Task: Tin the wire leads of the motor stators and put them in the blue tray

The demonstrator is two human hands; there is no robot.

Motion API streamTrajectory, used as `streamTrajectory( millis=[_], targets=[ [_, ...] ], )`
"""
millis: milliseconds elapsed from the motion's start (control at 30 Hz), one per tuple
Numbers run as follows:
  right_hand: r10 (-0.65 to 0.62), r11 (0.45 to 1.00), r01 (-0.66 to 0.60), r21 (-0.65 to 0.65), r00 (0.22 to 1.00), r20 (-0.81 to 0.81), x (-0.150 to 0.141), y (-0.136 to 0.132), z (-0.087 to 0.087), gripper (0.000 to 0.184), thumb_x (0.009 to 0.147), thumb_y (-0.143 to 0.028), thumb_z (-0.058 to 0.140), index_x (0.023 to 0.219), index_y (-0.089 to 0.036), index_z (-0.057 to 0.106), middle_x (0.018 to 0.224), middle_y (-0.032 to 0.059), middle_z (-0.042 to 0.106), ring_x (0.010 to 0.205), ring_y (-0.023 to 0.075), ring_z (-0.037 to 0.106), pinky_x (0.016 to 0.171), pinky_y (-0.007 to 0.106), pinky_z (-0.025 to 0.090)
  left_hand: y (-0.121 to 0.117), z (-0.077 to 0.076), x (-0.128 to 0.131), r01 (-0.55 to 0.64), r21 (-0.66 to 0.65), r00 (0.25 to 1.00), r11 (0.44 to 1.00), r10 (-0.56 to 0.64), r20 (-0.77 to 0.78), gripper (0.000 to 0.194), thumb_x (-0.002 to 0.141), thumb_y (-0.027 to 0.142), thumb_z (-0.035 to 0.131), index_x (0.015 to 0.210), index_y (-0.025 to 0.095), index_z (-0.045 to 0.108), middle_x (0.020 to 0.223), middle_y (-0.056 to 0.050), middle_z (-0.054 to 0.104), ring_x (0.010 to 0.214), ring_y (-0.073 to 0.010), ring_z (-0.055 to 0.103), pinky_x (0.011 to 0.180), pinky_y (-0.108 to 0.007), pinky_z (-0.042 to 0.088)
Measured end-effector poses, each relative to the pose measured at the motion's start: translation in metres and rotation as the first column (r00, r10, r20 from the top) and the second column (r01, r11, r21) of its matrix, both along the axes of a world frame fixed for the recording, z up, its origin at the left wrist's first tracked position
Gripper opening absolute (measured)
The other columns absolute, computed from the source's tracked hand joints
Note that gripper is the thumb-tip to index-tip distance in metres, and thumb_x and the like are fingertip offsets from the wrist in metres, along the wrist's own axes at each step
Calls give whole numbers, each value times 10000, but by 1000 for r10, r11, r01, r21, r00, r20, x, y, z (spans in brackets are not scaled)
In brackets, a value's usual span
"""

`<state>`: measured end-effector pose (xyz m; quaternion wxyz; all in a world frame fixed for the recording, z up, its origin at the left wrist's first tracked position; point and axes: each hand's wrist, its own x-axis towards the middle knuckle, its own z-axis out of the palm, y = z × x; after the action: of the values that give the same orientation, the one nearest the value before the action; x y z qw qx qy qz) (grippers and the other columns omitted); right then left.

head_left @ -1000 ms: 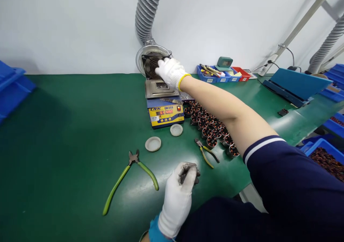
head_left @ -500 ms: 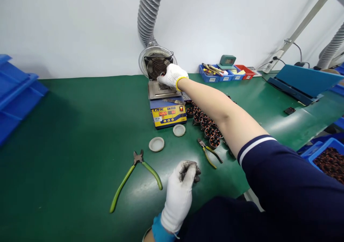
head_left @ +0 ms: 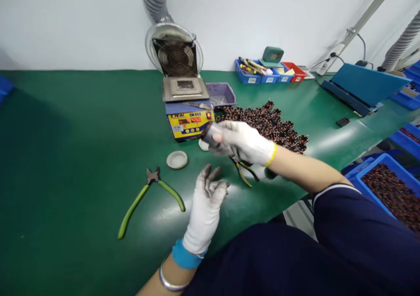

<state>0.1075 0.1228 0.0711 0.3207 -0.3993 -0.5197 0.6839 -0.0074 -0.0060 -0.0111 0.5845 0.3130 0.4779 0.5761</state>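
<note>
My right hand (head_left: 241,140), in a white glove with a yellow cuff, grips a dark round stator (head_left: 210,135), smeared by motion. It is in front of the solder pot (head_left: 188,123), whose display is lit. My left hand (head_left: 208,199), in a white glove with dirty fingertips, is nearer to me with fingers apart and nothing in it. Left of it, green-handled cutters (head_left: 152,177) lie spread on the bench. Smaller cutters (head_left: 244,173) lie under and beyond my right hand. A shallow white dish (head_left: 176,160) rests between the pot and the larger cutters.
Many copper-wound stators (head_left: 278,127) stand grouped on the green bench (head_left: 65,164). A purple tray (head_left: 226,95) sits beside the pot, under an exhaust hose (head_left: 154,0). Small blue bins (head_left: 249,77) line the wall. A blue crate (head_left: 387,184) of parts stands at right.
My right hand has come back from the solder pot's top toward me, with a stator now visible in it. My left hand's fingers have spread. The view has shifted to the right.
</note>
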Motion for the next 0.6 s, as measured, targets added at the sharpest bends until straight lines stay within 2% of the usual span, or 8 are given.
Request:
streamTrajectory(
  millis=[67,133,200,300,433,500,567,600],
  targets=[
    [-2,990,-14,-138,994,-110,9,-41,-26,508,685,-422,864,1031,-150,611,883,23,672,750,127,658,717,244,597,-3,-1,4,67,73,998,995,-67,-3,844,776,628,768,1413,203,415,1403,-170,599,966,-206,708,818,-335,597],
    [-59,965,19,-262,988,-144,12,-69,-50,531,666,-475,870,996,-154,605,841,15,670,715,125,664,676,226,584,-5,-2,8,104,100,994,990,-99,-52,745,853,621,697,1406,188,450,1390,-152,623,1169,-231,669,993,-345,552],
    [-120,930,49,-364,977,-174,13,-85,-69,563,648,-554,866,919,-170,556,769,1,651,658,125,655,649,236,579,-6,-5,9,86,78,990,993,-76,-116,633,910,599,635,1375,186,519,1404,-124,629,1308,-232,596,1113,-336,471],
    [-160,904,67,-422,969,-189,11,-93,-85,637,639,-656,839,858,-196,457,711,-13,631,617,146,654,641,289,589,-4,-10,9,33,38,986,999,-26,-164,561,923,596,612,1292,174,619,1357,-105,667,1316,-250,589,1154,-355,429],
    [-76,946,45,-320,994,-84,14,-90,-88,592,743,-711,743,870,-194,484,679,-13,623,610,162,655,638,293,563,-1,-17,7,21,-4,995,1000,-21,-99,538,883,593,663,1209,165,662,1260,-95,709,1223,-261,640,1115,-374,464],
    [16,984,1,-179,996,92,20,-88,-85,529,866,-702,621,867,-180,531,683,8,641,622,164,658,642,280,531,0,-19,8,11,-48,1000,999,-11,2,543,836,584,719,1182,168,665,1212,-83,721,1195,-257,650,1083,-370,494],
    [65,990,-112,91,908,413,27,-89,-78,531,981,-664,469,806,-168,548,676,29,641,627,160,639,619,259,456,-1,-19,10,31,-113,989,993,-14,149,552,792,574,759,1155,171,660,1161,-75,729,1162,-258,663,1025,-381,542],
    [29,949,-205,240,814,580,31,-91,-73,557,1018,-645,405,775,-164,547,681,40,638,635,161,627,605,259,409,-1,-19,11,51,-146,974,988,-17,224,541,780,558,770,1142,172,656,1141,-72,731,1141,-259,672,987,-387,568]
  ],
)
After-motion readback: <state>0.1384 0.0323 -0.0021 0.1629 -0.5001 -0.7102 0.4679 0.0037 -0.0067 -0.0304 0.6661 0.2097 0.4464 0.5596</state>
